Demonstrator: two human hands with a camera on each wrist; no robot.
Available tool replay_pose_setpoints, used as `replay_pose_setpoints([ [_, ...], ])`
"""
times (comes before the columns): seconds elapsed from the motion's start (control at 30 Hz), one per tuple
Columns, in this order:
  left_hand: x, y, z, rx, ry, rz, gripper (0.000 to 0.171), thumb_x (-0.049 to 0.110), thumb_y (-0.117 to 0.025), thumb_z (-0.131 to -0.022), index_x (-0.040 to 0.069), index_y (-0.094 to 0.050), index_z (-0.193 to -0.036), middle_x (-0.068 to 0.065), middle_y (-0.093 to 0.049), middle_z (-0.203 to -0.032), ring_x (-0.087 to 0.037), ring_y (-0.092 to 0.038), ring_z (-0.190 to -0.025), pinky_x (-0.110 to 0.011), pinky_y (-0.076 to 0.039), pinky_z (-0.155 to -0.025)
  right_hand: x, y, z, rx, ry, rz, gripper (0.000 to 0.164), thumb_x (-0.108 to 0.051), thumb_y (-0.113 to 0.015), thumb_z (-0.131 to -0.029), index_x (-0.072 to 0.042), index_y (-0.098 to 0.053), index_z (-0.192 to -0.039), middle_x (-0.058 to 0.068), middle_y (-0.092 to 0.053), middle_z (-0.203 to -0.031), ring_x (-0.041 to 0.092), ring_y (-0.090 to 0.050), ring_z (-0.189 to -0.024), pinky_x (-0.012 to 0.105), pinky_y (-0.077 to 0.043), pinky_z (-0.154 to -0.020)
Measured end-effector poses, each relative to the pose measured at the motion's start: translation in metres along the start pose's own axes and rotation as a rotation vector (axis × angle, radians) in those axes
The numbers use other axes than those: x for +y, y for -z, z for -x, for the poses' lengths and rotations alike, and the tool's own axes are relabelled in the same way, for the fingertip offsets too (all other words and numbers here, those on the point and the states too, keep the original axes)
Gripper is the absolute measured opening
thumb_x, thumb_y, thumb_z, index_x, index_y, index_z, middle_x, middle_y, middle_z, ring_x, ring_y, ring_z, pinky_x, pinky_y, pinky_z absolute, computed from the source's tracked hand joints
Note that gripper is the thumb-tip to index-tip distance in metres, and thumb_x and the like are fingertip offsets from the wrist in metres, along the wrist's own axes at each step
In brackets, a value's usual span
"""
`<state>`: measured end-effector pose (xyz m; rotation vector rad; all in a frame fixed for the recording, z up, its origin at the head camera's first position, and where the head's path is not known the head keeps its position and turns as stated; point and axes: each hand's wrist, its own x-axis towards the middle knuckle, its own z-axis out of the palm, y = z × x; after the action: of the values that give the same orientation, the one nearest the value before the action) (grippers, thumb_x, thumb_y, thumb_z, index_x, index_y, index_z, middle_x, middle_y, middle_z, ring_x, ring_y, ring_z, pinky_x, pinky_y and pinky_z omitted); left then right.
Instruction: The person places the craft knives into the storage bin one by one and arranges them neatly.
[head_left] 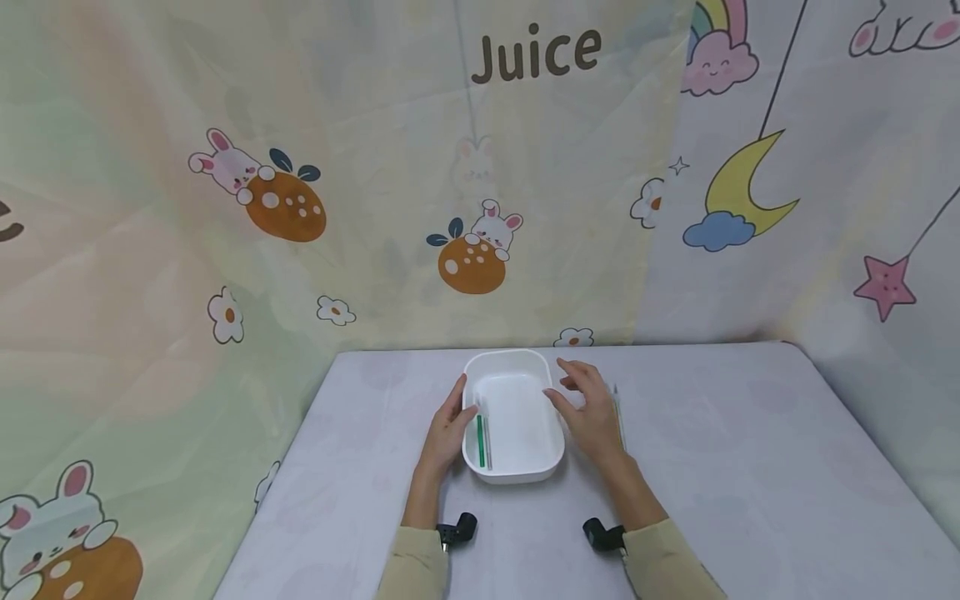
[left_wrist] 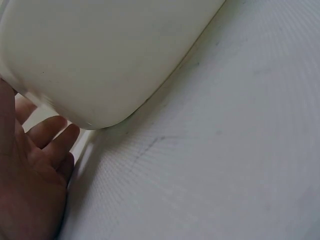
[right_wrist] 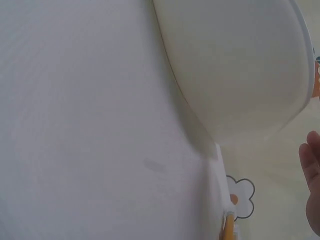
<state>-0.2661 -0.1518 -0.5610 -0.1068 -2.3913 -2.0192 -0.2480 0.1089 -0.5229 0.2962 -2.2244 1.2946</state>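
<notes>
A white rectangular tray [head_left: 517, 477] with rounded corners sits on the table in front of me. My left hand [head_left: 445, 435] grips its left side, the thumb over the rim and the fingers along the outer wall. In the left wrist view those fingers [left_wrist: 52, 142] curl against the tray's corner. Inside the tray, along the left wall, lie a slim green pen-like stick [head_left: 481, 442] and a pale thin one [head_left: 489, 443]. My right hand [head_left: 592, 412] hovers at the right rim, thumb and fingers spread apart and holding nothing.
Thin pen-like sticks [head_left: 620, 421] lie on the table just right of my right hand, partly hidden by it. A pale cloth covers the table [head_left: 750, 467]. Behind it hangs a printed curtain [head_left: 390, 167] with rabbits and flowers.
</notes>
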Motion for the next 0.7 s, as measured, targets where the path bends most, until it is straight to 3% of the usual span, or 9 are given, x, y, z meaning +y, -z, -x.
replay_pose_setpoints([
  [0.43,0.002,0.001,0.0,-0.006,0.002,0.001,0.062,0.021,-0.056,-0.106,0.033,-0.035,-0.163,0.018,-0.03,-0.168,-0.008,-0.024,-0.159,-0.042,-0.02,-0.131,0.007,0.007,-0.002,0.007,-0.029,-0.043,0.056,-0.012,-0.084,-0.088,-0.009,-0.064,-0.141,0.012,-0.063,-0.133,0.027,-0.069,-0.105,0.045,-0.06,-0.095],
  [0.7,0.002,0.0,-0.001,0.0,0.01,0.003,0.062,0.02,-0.056,-0.106,0.033,-0.035,-0.163,0.018,-0.031,-0.168,-0.008,-0.024,-0.159,-0.042,-0.021,-0.131,0.015,0.016,-0.003,-0.035,-0.151,-0.048,0.056,-0.014,-0.078,-0.094,-0.012,-0.059,-0.146,0.012,-0.058,-0.14,0.03,-0.067,-0.113,0.046,-0.059,-0.101],
])
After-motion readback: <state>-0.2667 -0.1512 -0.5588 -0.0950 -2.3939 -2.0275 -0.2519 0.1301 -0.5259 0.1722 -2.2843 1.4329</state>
